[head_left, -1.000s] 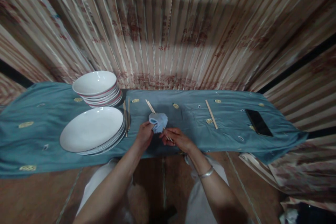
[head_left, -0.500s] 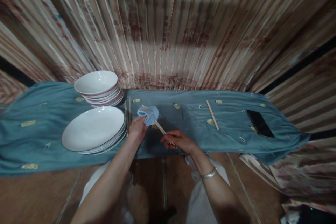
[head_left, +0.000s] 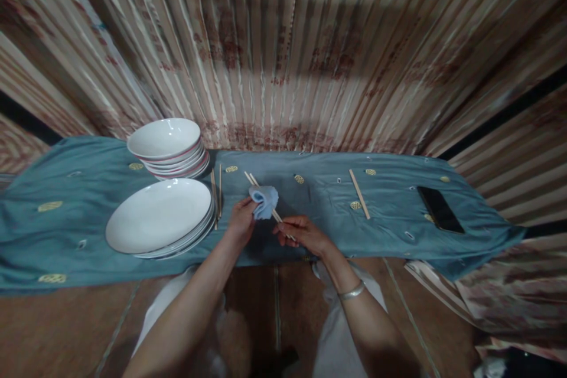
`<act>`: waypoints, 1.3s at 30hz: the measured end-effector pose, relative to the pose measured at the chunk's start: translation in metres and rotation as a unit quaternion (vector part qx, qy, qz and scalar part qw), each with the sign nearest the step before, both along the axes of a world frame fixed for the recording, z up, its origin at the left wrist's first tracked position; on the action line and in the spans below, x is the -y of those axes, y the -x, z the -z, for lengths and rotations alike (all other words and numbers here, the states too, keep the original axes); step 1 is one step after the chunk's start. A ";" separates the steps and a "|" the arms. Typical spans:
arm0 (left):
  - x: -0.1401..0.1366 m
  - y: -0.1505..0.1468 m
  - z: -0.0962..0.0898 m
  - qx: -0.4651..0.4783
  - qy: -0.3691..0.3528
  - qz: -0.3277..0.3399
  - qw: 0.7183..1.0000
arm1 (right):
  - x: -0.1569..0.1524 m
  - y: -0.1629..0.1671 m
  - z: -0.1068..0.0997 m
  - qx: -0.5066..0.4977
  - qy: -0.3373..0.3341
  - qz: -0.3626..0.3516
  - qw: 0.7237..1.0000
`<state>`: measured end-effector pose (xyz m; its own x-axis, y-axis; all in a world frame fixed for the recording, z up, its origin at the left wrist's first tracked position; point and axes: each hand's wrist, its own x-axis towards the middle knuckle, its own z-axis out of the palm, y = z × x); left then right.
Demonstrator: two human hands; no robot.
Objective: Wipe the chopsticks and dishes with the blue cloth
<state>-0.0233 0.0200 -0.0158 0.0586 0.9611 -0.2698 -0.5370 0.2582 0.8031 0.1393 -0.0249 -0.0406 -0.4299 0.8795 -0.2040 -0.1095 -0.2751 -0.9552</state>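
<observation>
My left hand (head_left: 242,220) is closed on a light blue cloth (head_left: 264,201), which is wrapped around the middle of a pair of wooden chopsticks (head_left: 251,179). The chopsticks' far tips stick out beyond the cloth. At their near end, my right hand (head_left: 302,234) pinches them, with a little of the sticks showing past the fingers. Both hands are above the cloth-covered table, and a silver bangle circles the right wrist. Other chopsticks (head_left: 220,191) lie left of my left hand, beside the plates.
A stack of white plates (head_left: 159,217) stands at the left, with stacked white bowls (head_left: 165,140) behind it. More chopsticks (head_left: 359,194) lie to the right, then a black phone (head_left: 439,209). A green-blue tablecloth (head_left: 310,159) covers the table; a pleated curtain (head_left: 274,59) hangs behind.
My left hand and the blue cloth have slid down along the chopsticks toward my right hand, so more of the far tips now shows. The right hand has barely moved.
</observation>
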 end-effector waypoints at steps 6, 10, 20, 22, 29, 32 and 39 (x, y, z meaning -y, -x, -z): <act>-0.016 0.013 -0.012 0.031 0.028 -0.066 0.997 | 0.002 -0.004 -0.001 0.025 0.000 -0.039 0.999; -0.016 0.012 -0.009 0.025 0.021 -0.060 0.998 | 0.001 -0.005 0.005 0.042 -0.006 -0.030 0.999; 0.012 -0.016 0.010 -0.014 -0.008 0.060 0.998 | -0.002 0.002 0.006 -0.004 -0.010 0.050 0.999; 0.013 -0.017 0.012 -0.017 -0.006 0.067 0.998 | -0.003 0.002 0.005 -0.011 -0.008 0.053 0.998; -0.005 -0.001 -0.002 0.006 0.021 -0.002 1.000 | 0.001 0.001 -0.002 -0.018 0.021 -0.014 1.000; -0.015 0.008 -0.012 0.029 0.039 -0.041 0.998 | 0.002 -0.002 -0.005 -0.027 0.035 -0.057 0.997; -0.018 0.009 -0.016 0.057 0.060 -0.073 0.994 | 0.003 -0.004 -0.004 -0.031 0.038 -0.068 0.996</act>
<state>-0.0319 0.0381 0.0001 -0.0427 0.9231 -0.3822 -0.6616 0.2605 0.7031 0.1431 -0.0281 -0.0362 -0.5577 0.7953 -0.2376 -0.1238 -0.3627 -0.9236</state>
